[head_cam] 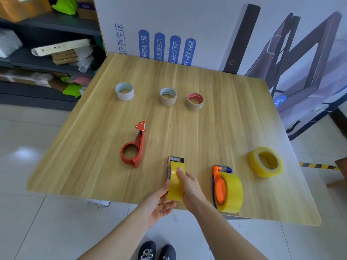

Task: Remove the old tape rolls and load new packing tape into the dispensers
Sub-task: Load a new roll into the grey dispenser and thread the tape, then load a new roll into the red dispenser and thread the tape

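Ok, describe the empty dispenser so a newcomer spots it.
On the wooden table, find the near row. The red dispenser lies flat at its left end. Its ring is empty, whereas the middle dispenser and orange dispenser carry yellow rolls.

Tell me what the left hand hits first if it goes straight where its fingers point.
Probably the yellow tape roll that the right hand grips; the left hand is right beside it, depth unclear.

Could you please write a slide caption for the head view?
Right hand grips the yellow packing tape roll on a grey dispenser, left hand beside it.
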{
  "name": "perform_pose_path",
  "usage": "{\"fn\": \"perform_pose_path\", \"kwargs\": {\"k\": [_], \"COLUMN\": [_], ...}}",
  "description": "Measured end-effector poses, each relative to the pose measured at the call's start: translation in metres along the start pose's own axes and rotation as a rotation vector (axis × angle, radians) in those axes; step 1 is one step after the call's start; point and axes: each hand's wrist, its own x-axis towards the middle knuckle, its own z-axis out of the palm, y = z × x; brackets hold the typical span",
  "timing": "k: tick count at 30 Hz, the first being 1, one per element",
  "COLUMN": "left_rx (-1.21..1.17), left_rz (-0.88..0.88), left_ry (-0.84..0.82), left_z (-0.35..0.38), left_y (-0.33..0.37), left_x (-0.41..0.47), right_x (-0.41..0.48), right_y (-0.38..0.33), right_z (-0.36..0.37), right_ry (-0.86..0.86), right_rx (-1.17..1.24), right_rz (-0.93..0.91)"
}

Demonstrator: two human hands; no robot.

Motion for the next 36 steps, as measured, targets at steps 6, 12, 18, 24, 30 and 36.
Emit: {"fn": "perform_pose_path", "kwargs": {"k": [6, 12, 18, 24, 30, 36], "left_rx": [0.316, 0.633, 1.032, 1.480, 1.804, 2.083], "left_rz": [-0.035, 0.172, 0.364, 0.607, 0.755, 0.927], "left_ry": [0.023, 0.106, 0.164, 0.283, 0.283, 0.266], "left_z": [-0.006, -0.011, -0.001, 0.021, 0.063, 0.122], "left_y": [0.016, 0.024, 0.037, 0.073, 0.095, 0.095], "left_x": [-0.003, -0.003, -0.006, -0.021, -0.029, -0.032], "right_x": [-0.002, 0.007, -0.021, -0.037, -0.050, -0.064], "right_y": [0.001, 0.017, -0.005, -0.032, -0.059, -0.075], "right_z": [0.001, -0.005, -0.001, -0.022, -0.067, -0.124], "right_ry": [0.021, 0.070, 0.196, 0.282, 0.403, 0.530], "right_rx": [-0.048, -0.028, -0.336, -0.882, -1.163, -1.389], "right_rz": [0.005, -0.001, -0.102, -0.318, -0.402, -0.384]}}
